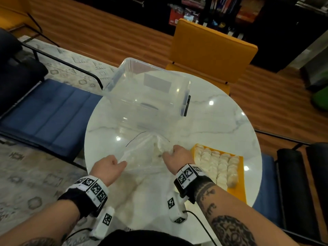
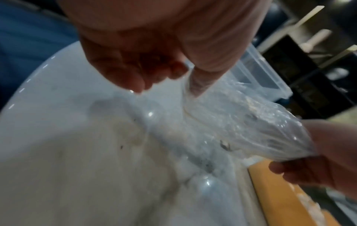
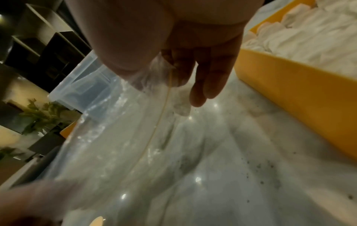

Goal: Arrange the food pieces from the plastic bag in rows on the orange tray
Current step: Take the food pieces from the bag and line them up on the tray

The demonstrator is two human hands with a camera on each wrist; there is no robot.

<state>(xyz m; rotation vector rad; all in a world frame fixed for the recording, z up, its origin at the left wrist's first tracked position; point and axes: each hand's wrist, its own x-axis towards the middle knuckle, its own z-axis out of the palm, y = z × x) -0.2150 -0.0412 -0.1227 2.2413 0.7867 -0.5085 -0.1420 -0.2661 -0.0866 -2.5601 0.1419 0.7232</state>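
Head view. Item 1: plastic bag (image 1: 143,153), clear, held up over the near middle of the round white marble table (image 1: 221,118), stretched between 2 hands. Left hand (image 1: 106,167) pinches the bag's near-left edge between thumb and fingers. Right hand (image 1: 177,153) has its fingers curled round a bunched part of the bag's right side. Item 2: orange tray (image 1: 238,189), on the table's near right, just right of the right hand. Item 3: food pieces (image 1: 218,166), pale, lying in about 4 rows across the tray. Item 4: clear storage bin (image 1: 147,89), at the table's far left, beyond the bag. Item 5: yellow chair (image 1: 211,50), beyond the table; blue chair (image 1: 48,114), to the left.

Left wrist view. Left hand (image 2: 154,53): thumb and forefinger pinch the bag (image 2: 231,122); remaining fingers curled, apart from the film. Right hand (image 2: 318,160) grips the bag's other end at the right edge. Dark specks inside the film. Tray (image 2: 280,198) corner at lower right.

Right wrist view, blurred. Right hand (image 3: 183,53) pinches gathered film of the bag (image 3: 125,145); 2 fingers hang down behind it. Tray (image 3: 299,94) at right, holding the food pieces (image 3: 309,35). Bin (image 3: 86,85) at far left.
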